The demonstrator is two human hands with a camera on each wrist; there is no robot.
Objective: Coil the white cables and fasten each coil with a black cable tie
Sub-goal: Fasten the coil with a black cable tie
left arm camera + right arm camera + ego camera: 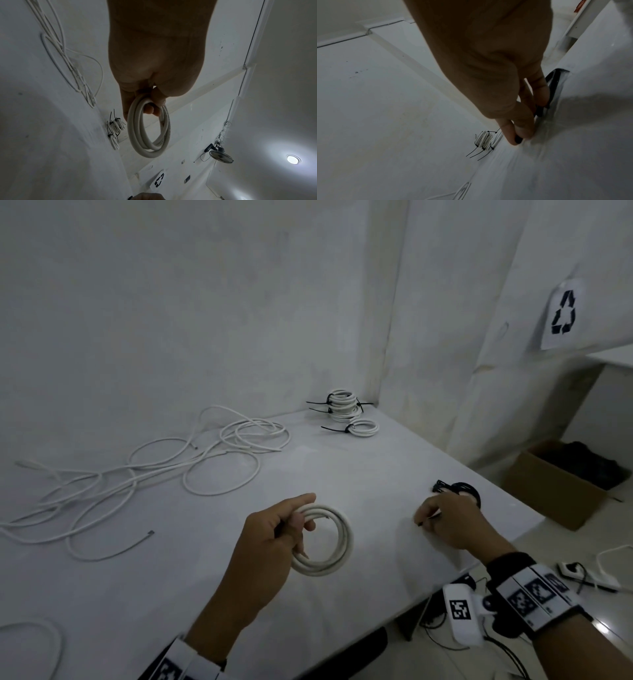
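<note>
My left hand [301, 518] grips a coiled white cable [337, 546] at its left side, just above the white table [359, 474]; the wrist view shows the coil [149, 129] hanging from thumb and fingers. My right hand [423, 520] is low on the table to the right, pinching a black cable tie [518, 140] between thumb and forefinger. A bundle of black cable ties [462, 491] lies just behind that hand. Several loose white cables [154, 470] sprawl at the left. Tied coils [342, 405] are stacked in the far corner, with another tied coil [363, 428] in front of the stack.
The table's right edge [507, 546] runs close beside my right hand. A cardboard box [561, 484] and a power strip [589, 573] sit on the floor beyond it. Another white cable loop [51, 642] lies at the near left.
</note>
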